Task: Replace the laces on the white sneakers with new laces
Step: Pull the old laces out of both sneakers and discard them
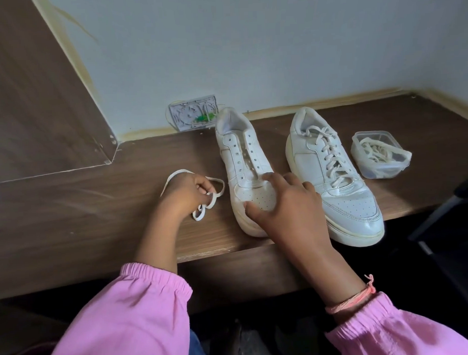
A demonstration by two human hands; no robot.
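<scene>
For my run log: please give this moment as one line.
left hand: holds loose lace | right hand: rests on unlaced sneaker | other sneaker: laced

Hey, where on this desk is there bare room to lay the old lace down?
Widest bare patch: the desk left of the left hand and its lace, up to the wooden side panel. A narrower strip runs behind the lidless tub, along the wall. It is crowded between the unlaced sneaker, where the right hand rests, and the laced sneaker.
</scene>
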